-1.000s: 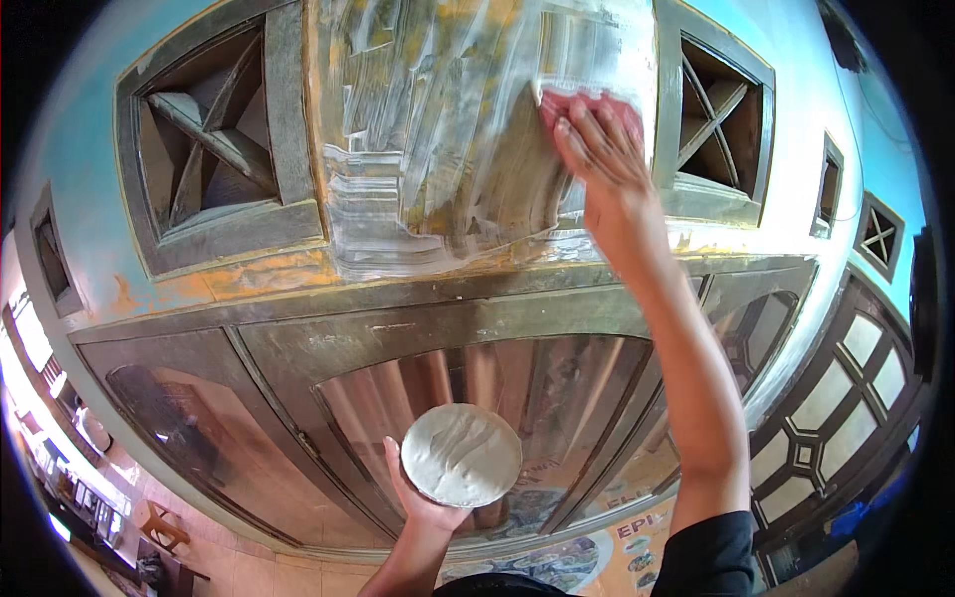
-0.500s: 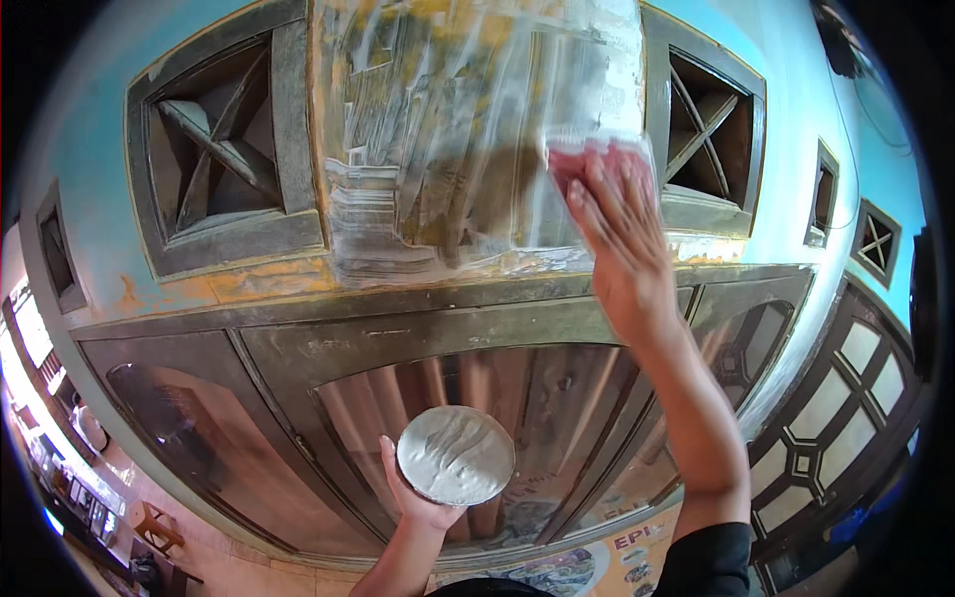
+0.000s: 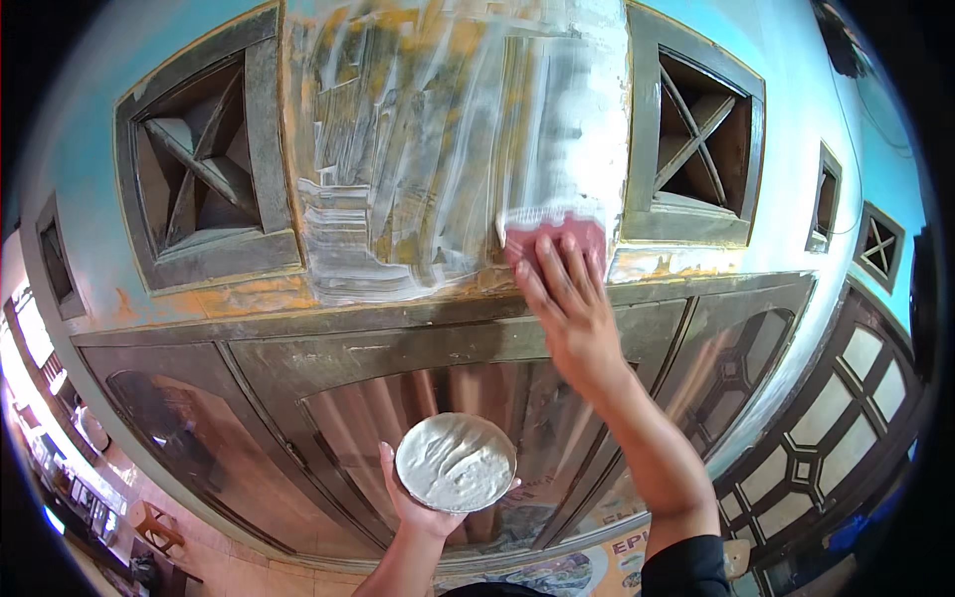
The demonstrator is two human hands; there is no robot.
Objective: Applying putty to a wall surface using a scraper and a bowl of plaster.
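Note:
My right hand (image 3: 575, 323) presses a flat reddish scraper (image 3: 557, 239) against the wall, fingers spread over its face. White paste lines the scraper's upper edge. The wall panel (image 3: 428, 149) between the two vents carries streaks of white and grey paste over ochre and worn paint, whitest at its right side. Lower down, my left hand (image 3: 423, 515) holds a round bowl (image 3: 456, 463) from beneath, fingers curled about its sides. Thick off-white paste with ridges fills the bowl.
Wooden vents with crossed slats, one left (image 3: 204, 159) and one right (image 3: 701, 134), flank the panel. Below runs a dark wooden frame with glass panes (image 3: 368, 428). A paneled door (image 3: 826, 448) stands at right, a brown stool (image 3: 156, 527) on the floor at lower left.
My right hand has moved down and a little left with the scraper, to the panel's lower edge. The white area at the panel's right looks broader. The bowl stays nearly in place.

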